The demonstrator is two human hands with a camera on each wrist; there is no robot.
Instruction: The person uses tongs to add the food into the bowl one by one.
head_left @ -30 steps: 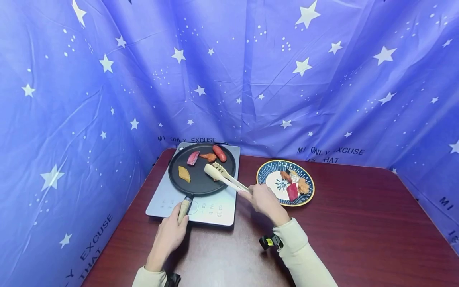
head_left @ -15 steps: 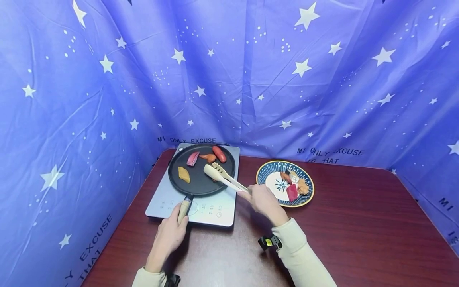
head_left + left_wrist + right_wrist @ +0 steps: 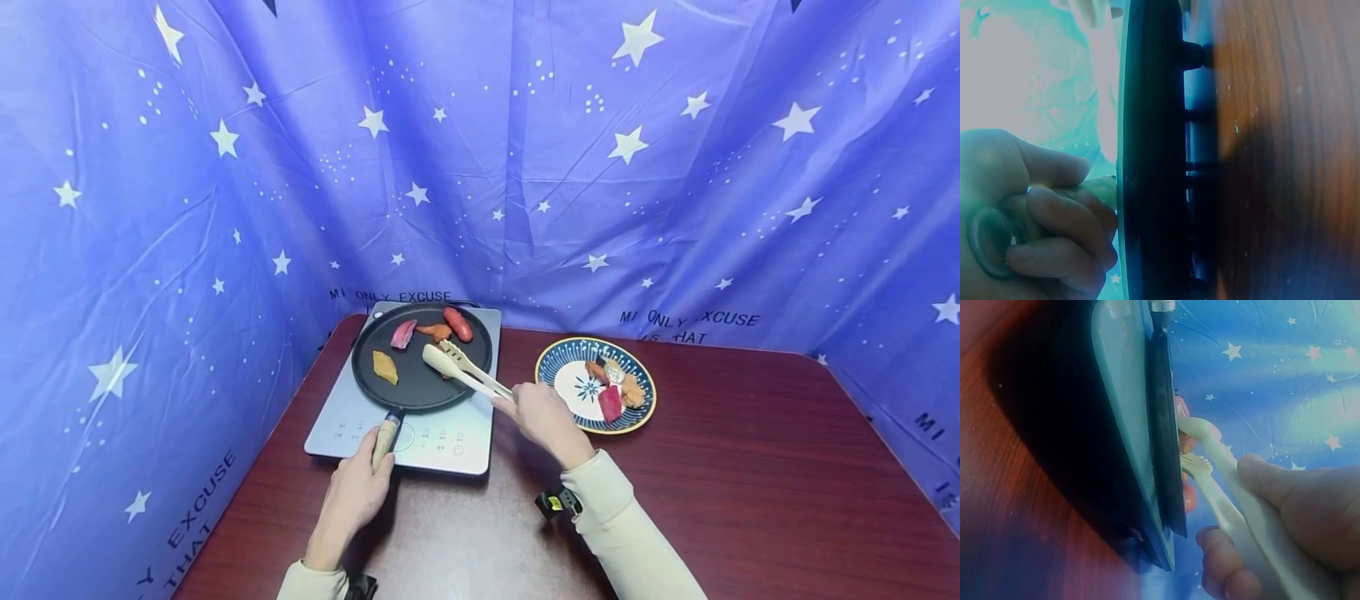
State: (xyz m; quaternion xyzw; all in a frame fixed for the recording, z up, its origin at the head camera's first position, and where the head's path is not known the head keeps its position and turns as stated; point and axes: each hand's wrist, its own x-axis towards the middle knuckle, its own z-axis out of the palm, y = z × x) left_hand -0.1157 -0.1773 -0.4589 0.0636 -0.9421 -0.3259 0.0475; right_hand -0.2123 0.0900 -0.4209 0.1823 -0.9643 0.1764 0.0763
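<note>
My left hand (image 3: 356,492) grips the wooden-look handle (image 3: 385,443) of a round black frying pan (image 3: 416,393). In the left wrist view, its fingers (image 3: 1069,219) curl round that handle. My right hand (image 3: 550,421) holds cream tongs (image 3: 442,360), their two ends low over the pan's right side. A small brownish piece there is mostly hidden by the tongs. In the right wrist view the tong ends (image 3: 1200,428) stand apart, right at the pan surface. Also in the pan lie a yellow-brown piece (image 3: 386,367), a pink meat slice (image 3: 403,334), an orange-brown piece (image 3: 437,332) and a red sausage (image 3: 458,324).
The pan sits on a silver induction cooker (image 3: 337,408) at the table's back left. To its right, a blue-patterned oval plate (image 3: 558,354) bears a dark red piece (image 3: 611,403), a fried-looking piece (image 3: 632,390) and other food. A starry blue curtain (image 3: 480,167) encloses the table (image 3: 750,467).
My right hand and the tongs have shifted slightly left over the pan. The left hand keeps its grip on the handle, and the food in the pan lies as before.
</note>
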